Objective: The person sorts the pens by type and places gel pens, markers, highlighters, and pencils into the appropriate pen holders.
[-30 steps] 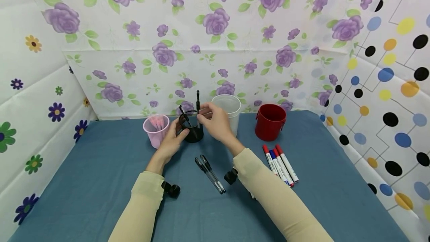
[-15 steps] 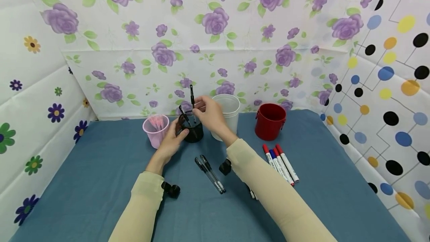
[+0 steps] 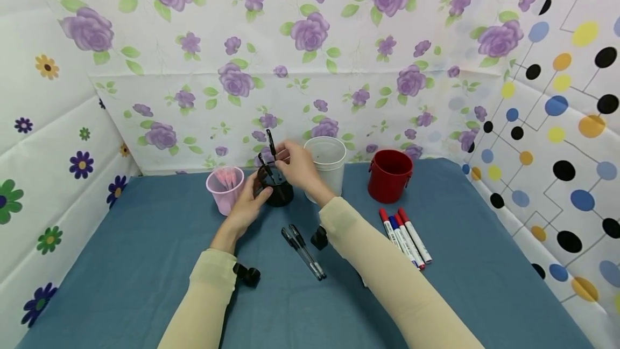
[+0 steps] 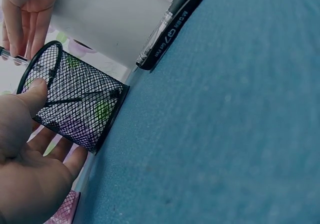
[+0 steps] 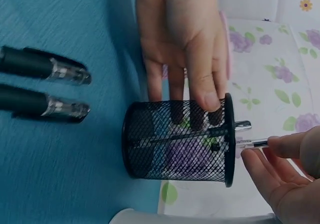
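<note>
A black mesh pen holder [image 3: 281,197] stands at the back of the table, left of centre. My left hand [image 3: 246,204] grips its side, with the thumb [image 4: 36,94] near the rim and the fingers around the wall. Inside leans one black gel pen [image 3: 264,162]. Over the opening, my right hand [image 3: 299,165] pinches another black gel pen [image 3: 270,141] between thumb and fingers. This pen is upright with a slight tilt, and in the right wrist view its lower end reaches in past the rim [image 5: 229,171]. Two more gel pens [image 3: 303,252] lie side by side in front.
A pink cup [image 3: 224,196] holding pink-topped items stands left of the pen holder. To the right are a white plastic cup [image 3: 335,176] and a red bucket-shaped cup [image 3: 389,185]. Several red and blue markers [image 3: 403,238] lie at right, partly behind my right forearm.
My right hand has shifted left over the pen holder and lowered the pinched pen into its opening. The left hand keeps its grip in the same place.
</note>
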Demonstrator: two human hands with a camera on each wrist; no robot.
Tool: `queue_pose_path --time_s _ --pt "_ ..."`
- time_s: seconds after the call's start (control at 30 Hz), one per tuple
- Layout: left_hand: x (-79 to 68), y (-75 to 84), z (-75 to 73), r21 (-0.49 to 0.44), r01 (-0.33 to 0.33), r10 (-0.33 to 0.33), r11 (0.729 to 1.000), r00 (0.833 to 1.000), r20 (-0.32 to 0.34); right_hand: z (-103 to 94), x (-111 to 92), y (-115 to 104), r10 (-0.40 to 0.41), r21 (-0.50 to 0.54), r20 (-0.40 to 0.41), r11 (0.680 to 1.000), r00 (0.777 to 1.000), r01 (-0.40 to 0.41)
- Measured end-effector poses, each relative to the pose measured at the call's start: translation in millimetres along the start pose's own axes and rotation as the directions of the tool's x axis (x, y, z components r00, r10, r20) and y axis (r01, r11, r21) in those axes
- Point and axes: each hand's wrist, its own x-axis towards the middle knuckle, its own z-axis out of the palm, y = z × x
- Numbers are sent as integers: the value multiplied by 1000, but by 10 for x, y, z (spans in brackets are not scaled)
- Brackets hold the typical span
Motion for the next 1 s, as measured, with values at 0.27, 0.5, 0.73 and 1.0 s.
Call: queue_pose_path --time_s 0.27,0.5,0.73,1.0 --pt "-4 -7 11 0 -4 4 1000 1000 -1 40 -19 123 31 -17 -53 999 998 -32" --pt "-18 7 -2 15 3 -3 1000 1000 -6 59 -39 178 50 42 -75 998 996 -47" --pt "-18 22 0 23 7 -6 1000 1000 -15 76 -34 173 54 62 -90 997 994 -48" --pt "-6 10 1 24 15 -15 1000 1000 -6 70 -32 179 72 56 -86 996 994 -68"
